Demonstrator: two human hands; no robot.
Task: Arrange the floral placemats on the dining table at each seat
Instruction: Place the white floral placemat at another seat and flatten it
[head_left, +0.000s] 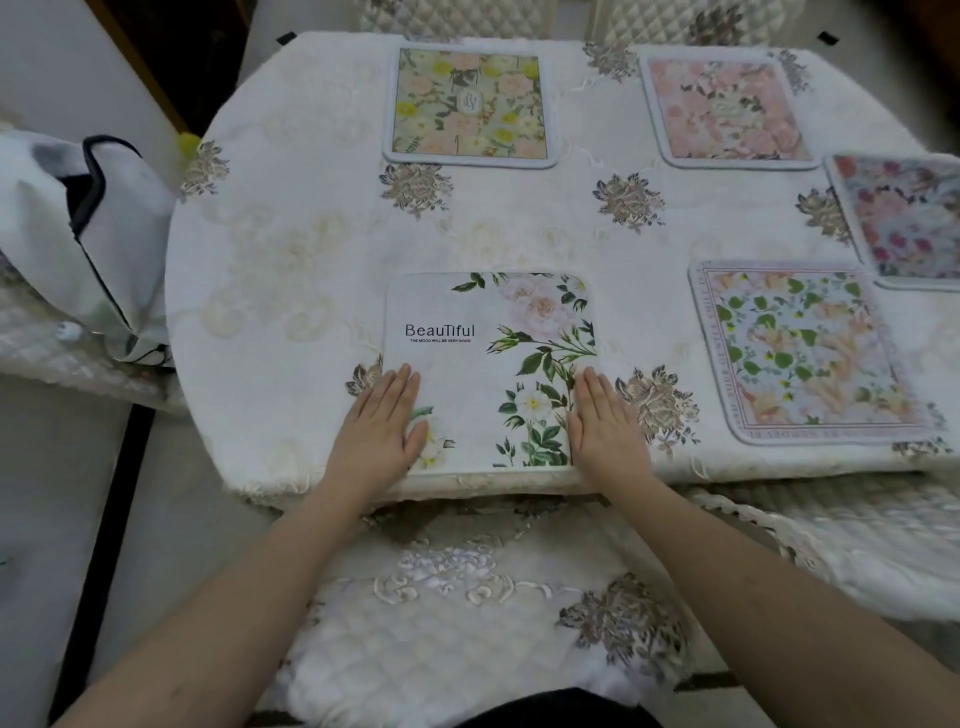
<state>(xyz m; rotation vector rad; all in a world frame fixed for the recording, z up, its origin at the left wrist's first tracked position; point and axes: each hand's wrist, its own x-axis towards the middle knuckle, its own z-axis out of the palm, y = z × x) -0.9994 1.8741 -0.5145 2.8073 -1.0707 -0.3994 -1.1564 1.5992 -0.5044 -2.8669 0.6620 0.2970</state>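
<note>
Both hands lie flat with fingers straight, gripping nothing: the left hand and right hand press the near corners of a white placemat at the table's near edge. Five placemats show in all: a green one near right, a yellow one and a pink one far. The red one at right is cut off by the frame.

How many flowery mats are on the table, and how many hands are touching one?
Flowery mats: 5 – white "Beautiful" mat, yellow-flower mat, pink mat, red-flower mat, green-leaf mat.
Hands: 2 – left hand, right hand, flat on the white mat.
Total: 7
</note>
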